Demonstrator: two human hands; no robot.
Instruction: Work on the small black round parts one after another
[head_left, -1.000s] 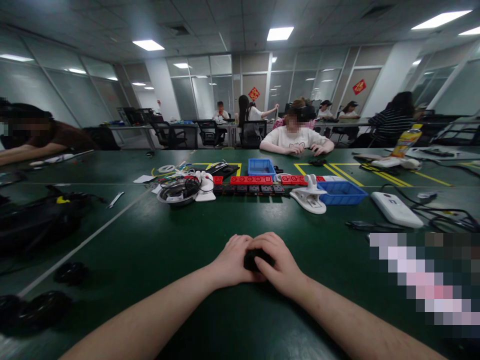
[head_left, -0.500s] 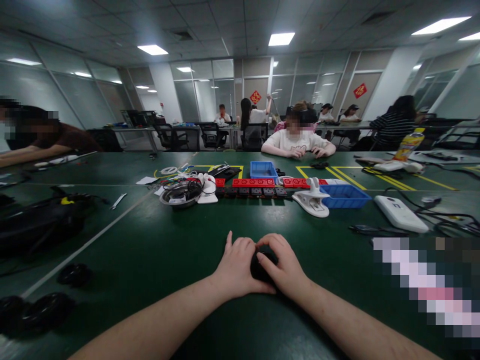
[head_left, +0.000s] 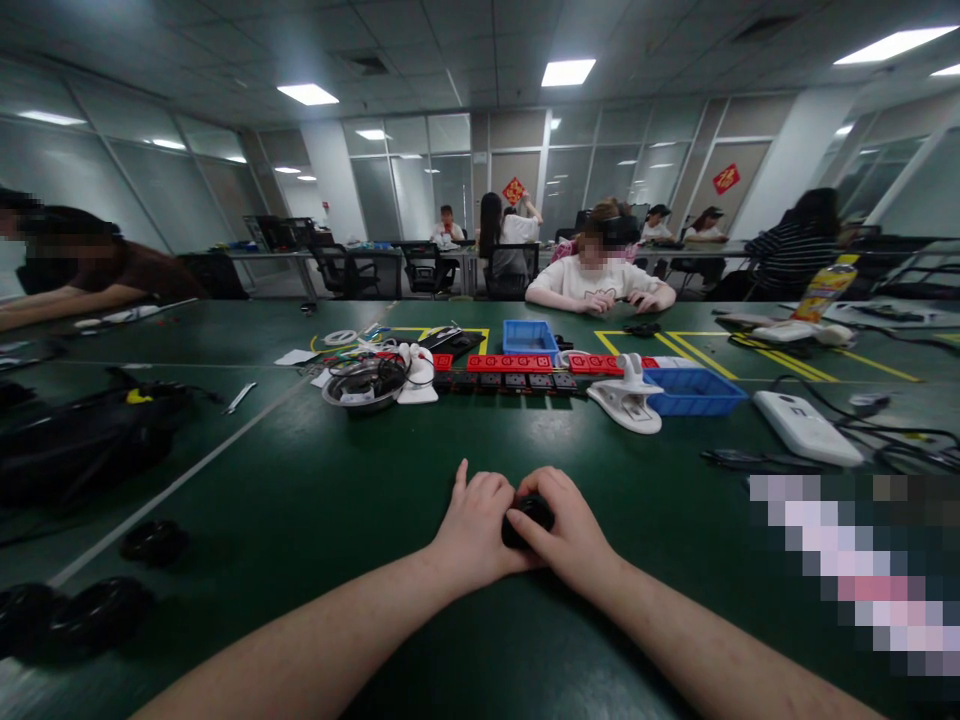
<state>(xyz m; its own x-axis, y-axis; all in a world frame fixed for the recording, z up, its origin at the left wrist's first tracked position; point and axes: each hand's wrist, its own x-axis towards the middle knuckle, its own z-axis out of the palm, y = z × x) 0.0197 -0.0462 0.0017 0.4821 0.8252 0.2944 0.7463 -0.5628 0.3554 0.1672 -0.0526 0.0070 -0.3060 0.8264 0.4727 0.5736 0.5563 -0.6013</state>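
Observation:
A small round black object (head_left: 534,512) rests at the green table's near middle, between my two hands and partly hidden by them. My left hand (head_left: 478,525) curls round its left side, with one finger sticking up and away. From the right, my right hand (head_left: 568,520) wraps round the same object, its thumb across the front and its index finger over the top. The fingertips of both hands meet near the object's far side.
Beyond my hands are a metal bowl (head_left: 364,387), red socket strips (head_left: 510,363), a white clip stand (head_left: 626,400) and a blue tray (head_left: 694,390). Black rings (head_left: 101,610) lie at left, a white box (head_left: 806,428) at right. A person (head_left: 600,270) sits opposite.
The thumb of my left hand has drawn in under the right hand, and more of the black object's top shows. Both hands otherwise stay in place; the view has shifted slightly.

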